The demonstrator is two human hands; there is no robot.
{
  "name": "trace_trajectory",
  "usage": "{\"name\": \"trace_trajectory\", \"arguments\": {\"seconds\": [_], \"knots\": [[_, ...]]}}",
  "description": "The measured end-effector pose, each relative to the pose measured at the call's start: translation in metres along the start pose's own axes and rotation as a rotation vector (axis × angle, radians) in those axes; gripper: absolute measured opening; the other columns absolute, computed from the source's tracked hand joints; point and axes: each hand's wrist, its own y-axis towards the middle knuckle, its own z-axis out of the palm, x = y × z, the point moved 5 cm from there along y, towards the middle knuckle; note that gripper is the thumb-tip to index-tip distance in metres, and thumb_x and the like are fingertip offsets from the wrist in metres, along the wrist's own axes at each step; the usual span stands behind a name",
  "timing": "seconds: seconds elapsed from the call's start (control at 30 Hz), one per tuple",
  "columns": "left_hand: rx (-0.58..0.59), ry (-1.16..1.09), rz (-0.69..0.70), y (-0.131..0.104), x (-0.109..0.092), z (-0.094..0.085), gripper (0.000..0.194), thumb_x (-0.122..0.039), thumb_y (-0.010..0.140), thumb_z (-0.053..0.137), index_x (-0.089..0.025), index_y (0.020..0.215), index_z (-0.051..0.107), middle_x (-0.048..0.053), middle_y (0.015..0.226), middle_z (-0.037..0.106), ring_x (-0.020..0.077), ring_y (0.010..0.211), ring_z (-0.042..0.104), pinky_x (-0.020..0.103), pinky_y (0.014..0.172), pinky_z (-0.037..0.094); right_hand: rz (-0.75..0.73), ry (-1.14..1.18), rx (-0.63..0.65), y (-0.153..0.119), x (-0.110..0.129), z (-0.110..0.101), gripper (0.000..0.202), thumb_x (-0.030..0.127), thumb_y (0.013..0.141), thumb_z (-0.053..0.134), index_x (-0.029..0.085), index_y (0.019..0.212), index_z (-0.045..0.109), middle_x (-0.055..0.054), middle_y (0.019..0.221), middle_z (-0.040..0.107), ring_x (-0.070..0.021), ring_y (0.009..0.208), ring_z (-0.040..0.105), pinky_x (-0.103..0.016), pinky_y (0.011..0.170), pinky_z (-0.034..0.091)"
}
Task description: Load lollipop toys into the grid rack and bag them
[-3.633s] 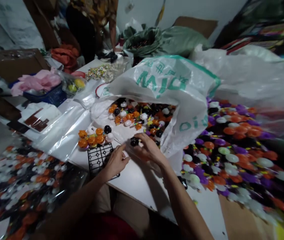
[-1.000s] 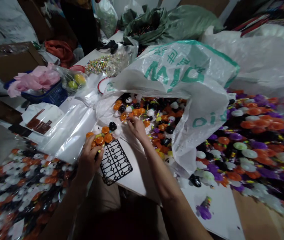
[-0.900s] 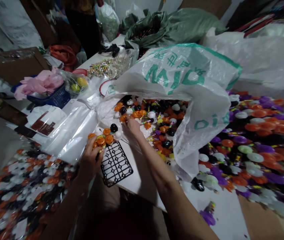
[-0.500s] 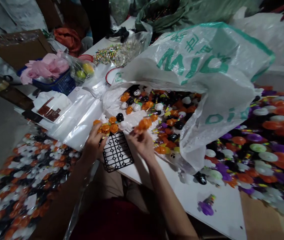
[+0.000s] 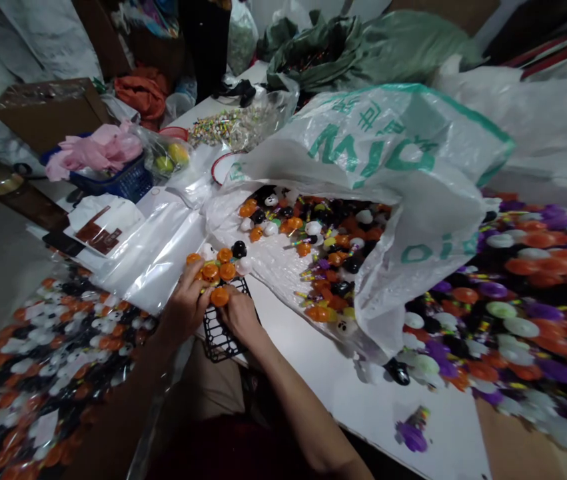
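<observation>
Looked like the loading step to me: the right hand was pinching a shiny, round orange piece over the black grid, just left of centre frame. The left hand was curled against the clustered heads, but couldn't tell if it gripped anything. Next move probably needed careful lining up with a gap.

White table | near edge: black grid, partly overhanging | middle: open white bag with green lettering | left: clear plastic sheets | far end: clear bag of small colourful pieces | right: toy heap, purple toy apart
</observation>
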Motion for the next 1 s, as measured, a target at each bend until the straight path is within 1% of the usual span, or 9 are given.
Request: {"name": "trace_trajectory", "arguments": {"seconds": [0.13, 0.27, 0.4, 0.53, 0.63, 0.73, 0.8, 0.9, 1.0], "knots": [[-0.069, -0.019, 0.001, -0.001, 0.000, 0.001, 0.018, -0.017, 0.097, 0.043, -0.013, 0.097, 0.061, 0.018, 0.141, 0.052, 0.0276, 0.137, 0.047, 0.047, 0.114, 0.044, 0.013, -0.136, 0.077, 0.002, 0.010, -0.004, 0.026, 0.010, 0.090, 0.045, 0.013, 0.110, 0.061, -0.012, 0.106, 0.070, -0.0220, 0.091, 0.068, -0.028, 0.077, 0.046], [-0.088, -0.013, 0.026, -0.007, -0.005, 0.006, 0.018, -0.015, 0.096, 0.044, -0.015, 0.098, 0.062, 0.016, 0.143, 0.051, 0.0273, 0.138, 0.047, 0.047, 0.114, 0.044, -0.047, -0.104, 0.072, -0.005, 0.006, -0.002, 0.023, 0.021, 0.093, 0.048, 0.014, 0.111, 0.061, -0.013, 0.107, 0.070, -0.0237, 0.093, 0.068, -0.029, 0.076, 0.048], [-0.099, 0.040, 0.035, -0.013, -0.006, 0.012, 0.021, -0.015, 0.095, 0.044, -0.017, 0.098, 0.064, 0.012, 0.145, 0.051, 0.0263, 0.138, 0.047, 0.044, 0.113, 0.046, -0.088, -0.087, -0.028, -0.011, -0.007, 0.005, 0.023, 0.018, 0.089, 0.048, 0.016, 0.106, 0.063, -0.013, 0.103, 0.071, -0.0241, 0.089, 0.069, -0.030, 0.074, 0.049], [-0.128, 0.119, 0.025, -0.013, 0.001, 0.019, 0.024, -0.018, 0.095, 0.043, -0.020, 0.103, 0.067, 0.009, 0.145, 0.054, 0.0240, 0.134, 0.053, 0.041, 0.109, 0.051, -0.209, 0.037, -0.151, -0.005, -0.021, 0.016, 0.020, 0.027, 0.088, 0.049, 0.020, 0.097, 0.065, -0.009, 0.092, 0.072, -0.0220, 0.079, 0.068, -0.028, 0.070, 0.050], [-0.143, 0.134, 0.062, -0.013, 0.007, 0.022, 0.023, -0.020, 0.095, 0.046, -0.021, 0.100, 0.069, 0.008, 0.145, 0.054, 0.0224, 0.131, 0.056, 0.036, 0.104, 0.055, -0.201, 0.157, -0.289, -0.002, -0.032, 0.025, 0.016, 0.025, 0.083, 0.049, 0.024, 0.087, 0.064, -0.005, 0.083, 0.070, -0.0204, 0.071, 0.066, -0.027, 0.065, 0.050], [-0.147, 0.111, 0.078, -0.015, 0.013, 0.025, 0.024, -0.020, 0.094, 0.046, -0.022, 0.098, 0.070, 0.006, 0.145, 0.055, 0.0218, 0.131, 0.055, 0.034, 0.103, 0.055, -0.175, 0.206, -0.348, -0.004, -0.037, 0.033, 0.019, 0.023, 0.081, 0.046, 0.025, 0.086, 0.064, -0.004, 0.082, 0.069, -0.0202, 0.071, 0.065, -0.028, 0.065, 0.050], [-0.154, 0.096, 0.072, -0.017, 0.013, 0.026, 0.025, -0.020, 0.095, 0.045, -0.022, 0.095, 0.070, 0.005, 0.144, 0.056, 0.0215, 0.130, 0.056, 0.034, 0.102, 0.056, -0.177, 0.156, -0.324, -0.007, -0.037, 0.035, 0.022, 0.019, 0.080, 0.046, 0.023, 0.089, 0.065, -0.006, 0.085, 0.069, -0.0206, 0.074, 0.066, -0.028, 0.067, 0.051], [-0.169, 0.100, 0.033, -0.017, 0.009, 0.026, 0.026, -0.021, 0.096, 0.044, -0.022, 0.091, 0.070, 0.006, 0.141, 0.059, 0.0214, 0.128, 0.059, 0.035, 0.101, 0.057, -0.175, 0.028, -0.201, -0.008, -0.034, 0.030, 0.025, 0.012, 0.075, 0.051, 0.020, 0.093, 0.066, -0.009, 0.094, 0.070, -0.0209, 0.080, 0.068, -0.026, 0.070, 0.050], [-0.157, 0.112, 0.008, -0.014, 0.001, 0.026, 0.028, -0.021, 0.096, 0.042, -0.021, 0.092, 0.070, 0.008, 0.138, 0.060, 0.0215, 0.126, 0.060, 0.036, 0.103, 0.056, -0.119, -0.075, -0.099, -0.004, -0.030, 0.022, 0.029, 0.009, 0.079, 0.050, 0.019, 0.100, 0.068, -0.012, 0.102, 0.071, -0.0233, 0.091, 0.069, -0.027, 0.075, 0.050]]}}
